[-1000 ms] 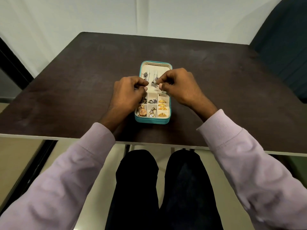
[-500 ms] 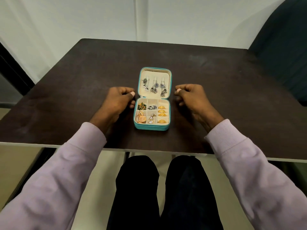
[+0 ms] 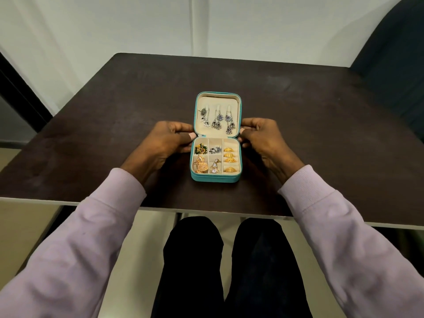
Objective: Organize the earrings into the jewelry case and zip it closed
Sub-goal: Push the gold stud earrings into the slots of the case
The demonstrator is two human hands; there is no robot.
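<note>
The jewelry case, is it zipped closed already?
No, the jewelry case lies open, its lid folded back with earrings showing.

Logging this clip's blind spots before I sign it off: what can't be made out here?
Head view only:
- Zipper of the teal jewelry case: too small to trace.
- Left hand and right hand fingertips at the lid's sides: whether they grip or only touch is unclear.
- Silver dangling earrings and small pieces in the tray: detail too fine.
- Dark chair: cut by the frame edge.
</note>
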